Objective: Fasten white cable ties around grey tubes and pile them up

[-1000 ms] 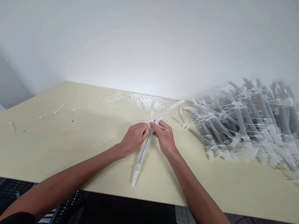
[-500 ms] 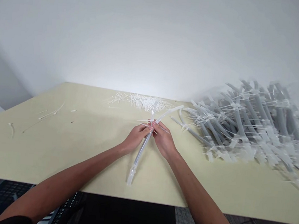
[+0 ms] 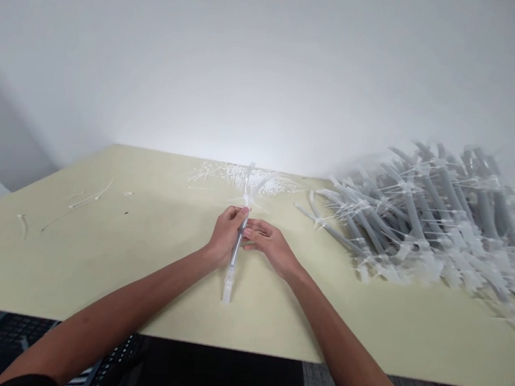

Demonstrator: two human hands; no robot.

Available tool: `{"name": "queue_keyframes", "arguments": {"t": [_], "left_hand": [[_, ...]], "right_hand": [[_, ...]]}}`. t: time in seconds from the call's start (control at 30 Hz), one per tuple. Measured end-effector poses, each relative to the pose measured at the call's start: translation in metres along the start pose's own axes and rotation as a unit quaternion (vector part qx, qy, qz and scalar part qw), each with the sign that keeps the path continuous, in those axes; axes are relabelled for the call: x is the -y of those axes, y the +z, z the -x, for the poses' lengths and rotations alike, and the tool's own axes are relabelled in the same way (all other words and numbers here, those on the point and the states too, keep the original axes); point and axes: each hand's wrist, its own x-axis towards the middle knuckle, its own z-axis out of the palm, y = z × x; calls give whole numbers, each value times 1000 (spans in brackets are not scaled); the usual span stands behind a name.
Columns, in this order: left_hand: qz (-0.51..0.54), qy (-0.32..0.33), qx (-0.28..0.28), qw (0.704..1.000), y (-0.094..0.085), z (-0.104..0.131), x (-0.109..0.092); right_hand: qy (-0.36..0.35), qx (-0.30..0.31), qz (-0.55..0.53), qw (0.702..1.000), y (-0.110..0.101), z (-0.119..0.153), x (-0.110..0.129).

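A clear tube assembly (image 3: pixel 234 258) stands out at the middle of the table, forked into two thinner tubes at its far end, with thin white ties at the fork and a wider clear piece at its near end. My left hand (image 3: pixel 228 230) pinches the tube just below the fork, thumb on top. Just to the right, my right hand (image 3: pixel 271 243) has its fingers apart beside the tube, with the thumb and fingertips near or lightly against it; whether they touch is unclear.
Loose white cable ties (image 3: pixel 268 183) lie near the wall behind the hands. A large heap of similar tubes (image 3: pixel 411 215) fills the right side. A few ties (image 3: pixel 91 196) and a short clear piece (image 3: pixel 22 226) lie at left. Crates stand below the table edge.
The tube assembly has shifted left and turned more upright in view. My right hand has come off the fork, its fingers spreading; my left hand still holds the tube.
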Motion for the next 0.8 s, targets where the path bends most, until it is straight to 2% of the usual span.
{"name": "queue_keyframes", "arguments": {"t": [0.1, 0.2, 0.27, 0.3, 0.37, 0.43, 0.5, 0.53, 0.6, 0.7, 0.8], "left_hand": [[-5, 10, -10, 1000, 2, 2, -2], [-38, 1, 32, 999, 2, 6, -1], [-89, 24, 74, 993, -1, 4, 0], [-126, 58, 74, 988, -5, -1, 0], [-223, 150, 14, 963, -19, -18, -2], [-328, 211, -127, 912, -41, -44, -7], [-475, 208, -204, 830, -69, -74, -13], [-558, 180, -218, 780, -83, -88, -15], [-699, 113, -197, 678, -108, -109, -20], [-740, 86, -152, 650, -132, -124, -22], [-778, 95, -104, 612, -141, -124, -19]], "right_hand": [[-7, 43, 19, 999, 5, 2, 1], [-32, 66, 45, 996, 10, 2, 1], [-48, 43, 73, 995, 10, 0, 1], [-54, 20, 85, 995, 8, -1, 0], [-63, -37, 99, 992, 1, -2, 1], [-76, -93, 109, 987, -8, -3, 2], [-92, -129, 123, 980, -16, -3, 5], [-100, -140, 129, 977, -19, -3, 7], [-114, -154, 137, 972, -23, -1, 11], [-131, -166, 140, 967, -25, 0, 16], [-148, -173, 142, 963, -25, 0, 17]]}}
